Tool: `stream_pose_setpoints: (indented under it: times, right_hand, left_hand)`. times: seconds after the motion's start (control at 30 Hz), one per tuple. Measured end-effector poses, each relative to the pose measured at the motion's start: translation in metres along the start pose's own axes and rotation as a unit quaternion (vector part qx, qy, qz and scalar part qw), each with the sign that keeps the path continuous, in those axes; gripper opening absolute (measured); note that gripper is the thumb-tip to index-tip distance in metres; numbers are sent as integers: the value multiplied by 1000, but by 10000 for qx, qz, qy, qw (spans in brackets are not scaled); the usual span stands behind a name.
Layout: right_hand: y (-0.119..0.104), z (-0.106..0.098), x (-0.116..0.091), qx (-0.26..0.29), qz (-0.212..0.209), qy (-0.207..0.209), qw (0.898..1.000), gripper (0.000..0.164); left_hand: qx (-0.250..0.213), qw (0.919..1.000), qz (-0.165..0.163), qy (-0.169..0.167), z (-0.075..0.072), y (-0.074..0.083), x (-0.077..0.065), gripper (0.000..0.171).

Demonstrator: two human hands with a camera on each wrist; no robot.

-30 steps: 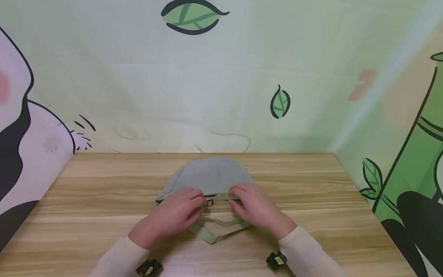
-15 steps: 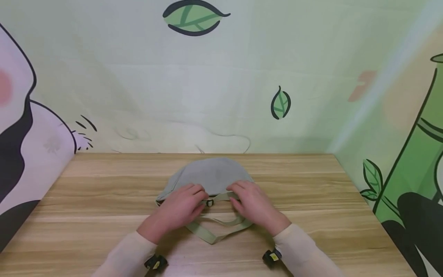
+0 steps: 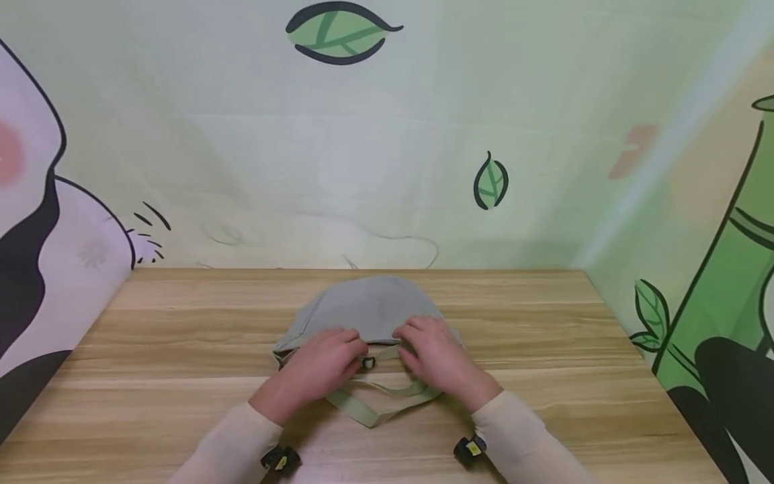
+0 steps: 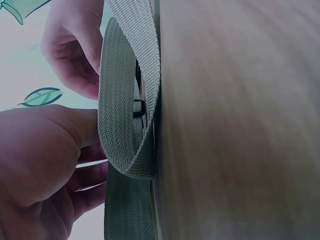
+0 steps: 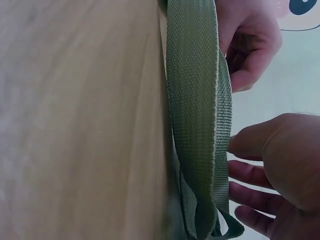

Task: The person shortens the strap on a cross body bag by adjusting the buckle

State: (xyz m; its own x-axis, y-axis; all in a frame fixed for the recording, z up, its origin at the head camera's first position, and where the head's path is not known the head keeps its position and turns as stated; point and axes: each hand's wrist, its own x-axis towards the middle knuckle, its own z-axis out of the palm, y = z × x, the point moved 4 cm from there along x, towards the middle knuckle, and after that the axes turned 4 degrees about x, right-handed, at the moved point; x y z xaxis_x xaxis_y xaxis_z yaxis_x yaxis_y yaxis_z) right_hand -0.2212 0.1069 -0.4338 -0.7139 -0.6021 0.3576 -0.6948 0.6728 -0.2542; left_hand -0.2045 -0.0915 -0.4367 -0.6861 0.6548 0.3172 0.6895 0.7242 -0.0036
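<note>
Wood-grain surface (image 3: 157, 349) supports grey fabric (image 3: 369, 309); left hand (image 3: 323, 363) and right hand (image 3: 438, 356), fingers bent, are at its green strap (image 3: 387, 353) near the buckle (image 3: 368, 363), whether gripping cannot be told.

Before me lies a wood-grain table (image 3: 181, 312), a pale green backdrop (image 3: 242, 134) behind it. There I see a large printed leaf (image 3: 337, 35) near the top and a smaller leaf (image 3: 491, 185) lower, rightward. A cropped cartoon panda (image 3: 84, 225) stands at my left, a slanting bamboo stalk (image 3: 713, 289) with a leafy sprig (image 3: 651, 308) at my right.
</note>
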Motion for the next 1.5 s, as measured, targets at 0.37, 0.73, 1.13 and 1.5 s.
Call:
stream_pose_setpoints:
  times: [0.37, 0.73, 1.13, 1.5]
  right_hand:
    - [-4, 1, -2, 268, -81, -129, 9995, 26]
    - [-12, -5, -2, 257, -563, 48, 9981, 41]
    - [-17, -13, -2, 758, -1506, 787, 9825, 41]
    - [-23, -23, 0, 653, -1769, 984, 9771, 32]
  left_hand:
    - [-605, 9980, -170, 60, -5, 0, -2, 6]
    - [-1155, 9926, -222, 294, -16, -4, -4, 12]
    - [-1836, 9824, -285, 218, -26, -14, -9, 13]
    - [-2259, 9737, -212, 186, -33, -16, -10, 15]
